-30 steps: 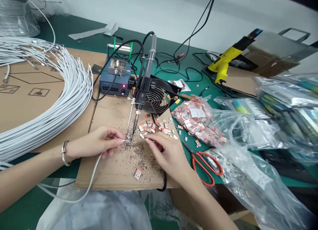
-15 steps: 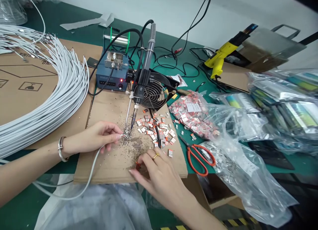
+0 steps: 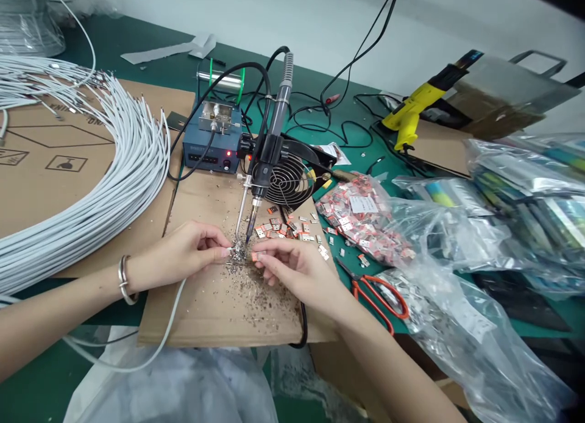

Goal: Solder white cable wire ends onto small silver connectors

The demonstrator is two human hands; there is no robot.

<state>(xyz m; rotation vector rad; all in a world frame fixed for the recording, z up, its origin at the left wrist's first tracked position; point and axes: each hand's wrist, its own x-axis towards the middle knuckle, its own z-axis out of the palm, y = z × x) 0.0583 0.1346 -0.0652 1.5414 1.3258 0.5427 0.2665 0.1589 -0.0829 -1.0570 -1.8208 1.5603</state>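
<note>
Cool, even light of middling brightness covers the green bench (image 3: 100, 39), its source out of view. The pale wall (image 3: 292, 33) looks softly grey, darkening to black at far right. Glare streaks the clear bag (image 3: 479, 331) at near right and glints on the bracelet (image 3: 122, 280). The left hand (image 3: 189, 252) and right hand (image 3: 306, 270) are fairly sharp; the wrapped packs (image 3: 525, 173) at right smear and stretch

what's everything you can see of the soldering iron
The soldering iron has a grey and black handle with a ribbed top, and a metal-looking shaft narrowing to a dark tip. A black clamp holds it slanted, tip down between the left hand and right hand; neither touches it. Whether the tip meets the scraps below is unclear.
</note>
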